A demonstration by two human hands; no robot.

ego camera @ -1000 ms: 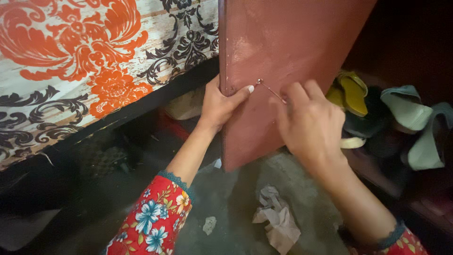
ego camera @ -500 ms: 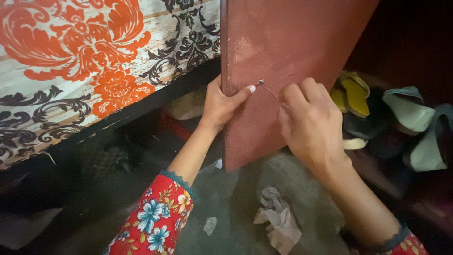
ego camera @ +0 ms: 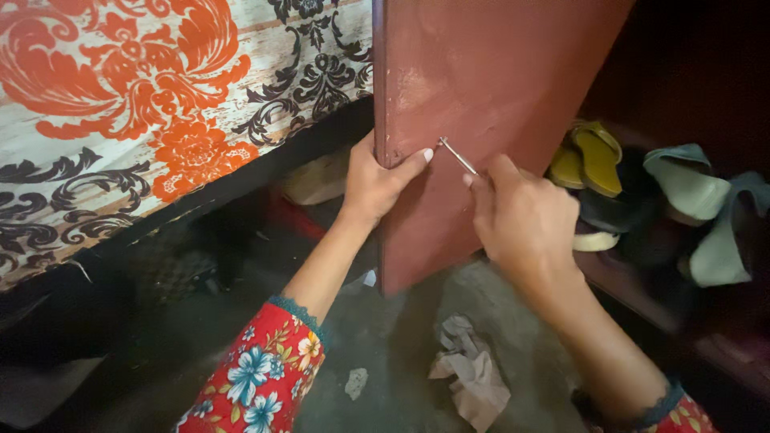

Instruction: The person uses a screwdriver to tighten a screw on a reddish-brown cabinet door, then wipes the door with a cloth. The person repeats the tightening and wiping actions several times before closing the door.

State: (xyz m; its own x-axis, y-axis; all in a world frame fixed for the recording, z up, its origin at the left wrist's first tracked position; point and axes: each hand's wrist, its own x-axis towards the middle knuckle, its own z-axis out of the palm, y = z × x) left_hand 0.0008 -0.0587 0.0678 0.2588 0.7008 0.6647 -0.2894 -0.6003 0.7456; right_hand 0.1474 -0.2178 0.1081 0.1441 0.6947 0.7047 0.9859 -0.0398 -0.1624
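The door panel [ego camera: 481,120] is standing upright in the middle, with the patterned mattress [ego camera: 144,104] lying off to its left and the shelf of shoes [ego camera: 642,192] sitting behind it to the right. The left hand [ego camera: 377,180] is wrapping the panel's left edge while the right hand [ego camera: 525,220] is resting against its face — the thin metal tool [ego camera: 457,155] is running between them, tip touching the panel just beside the left thumb. Below the panel, crumpled paper [ego camera: 473,373] is lying on the floor [ego camera: 385,337], under the right forearm.
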